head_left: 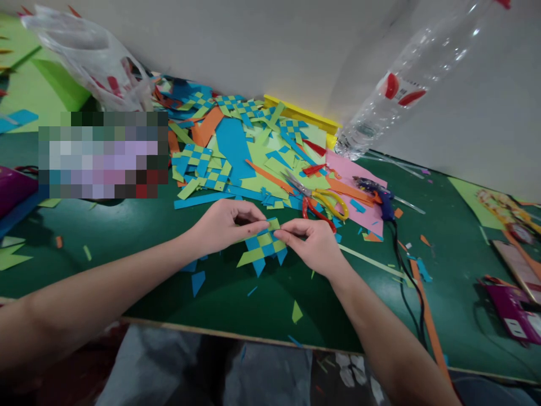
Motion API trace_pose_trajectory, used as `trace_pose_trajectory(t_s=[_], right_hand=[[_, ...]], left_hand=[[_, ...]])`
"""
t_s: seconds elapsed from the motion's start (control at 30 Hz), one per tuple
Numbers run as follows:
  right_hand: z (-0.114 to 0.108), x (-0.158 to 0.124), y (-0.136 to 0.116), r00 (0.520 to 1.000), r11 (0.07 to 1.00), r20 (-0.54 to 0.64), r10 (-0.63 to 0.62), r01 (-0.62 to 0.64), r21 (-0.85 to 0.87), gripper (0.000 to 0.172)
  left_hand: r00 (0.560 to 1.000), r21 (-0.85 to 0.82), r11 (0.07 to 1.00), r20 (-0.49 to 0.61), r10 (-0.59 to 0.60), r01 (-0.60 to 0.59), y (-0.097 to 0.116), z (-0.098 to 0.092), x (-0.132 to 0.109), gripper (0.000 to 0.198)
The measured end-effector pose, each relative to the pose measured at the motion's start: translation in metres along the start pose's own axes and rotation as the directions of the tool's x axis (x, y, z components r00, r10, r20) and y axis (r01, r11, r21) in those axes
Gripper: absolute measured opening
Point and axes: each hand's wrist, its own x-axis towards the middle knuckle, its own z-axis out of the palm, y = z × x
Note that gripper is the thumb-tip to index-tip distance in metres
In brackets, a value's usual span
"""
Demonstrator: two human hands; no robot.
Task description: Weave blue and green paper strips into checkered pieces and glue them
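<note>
Between my two hands is a small woven paper fish (266, 240) of blue and green strips, held just above the green table. Thumb and fingers of my left hand (225, 226) pinch its upper left edge. My right hand (310, 239) pinches its upper right edge the same way. Pointed strip ends hang down from the woven part toward me. Beyond my hands lie scissors (323, 202) with yellow and red handles, on a heap of cut paper. Similar woven blue and green pieces (198, 163) rest on that heap.
A large clear bottle (389, 93) leans by the wall, right of a yellow tray (302, 115). A blue glue gun (384, 200) trails a black cable rightward. A plastic bag (93, 59) stands back left. A phone (513, 268) and purple box (513, 313) lie right.
</note>
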Motion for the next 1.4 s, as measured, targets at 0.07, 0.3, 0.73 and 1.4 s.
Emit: trace_pose_trajectory(t_s=[0.07,0.3,0.73,1.4], right_hand=[[0.0003,0.0001,0.0001,1.000,1.000,0.004,0.015,-0.015,0.012,0.028],[0.0005,-0.0003,0.0007,0.994,0.992,0.079,0.075,-0.083,0.097,0.033],[-0.0028,-0.0007,-0.0030,0.997,0.998,0.072,0.032,-0.036,0.052,0.033],[-0.0019,0.0010,0.0019,0.996,0.997,0.061,0.062,-0.065,0.041,0.029]], left_hand=[[1.000,-0.005,1.000,-0.001,-0.008,0.008,-0.0003,0.0000,0.0003,0.028],[0.999,0.014,1.000,-0.038,-0.024,0.025,-0.0002,-0.0031,0.0007,0.028],[0.995,-0.111,0.989,0.003,-0.095,0.095,-0.0006,-0.0030,0.0025,0.032],[0.997,0.052,0.997,0.049,-0.066,0.064,-0.0065,-0.0024,0.0024,0.036]])
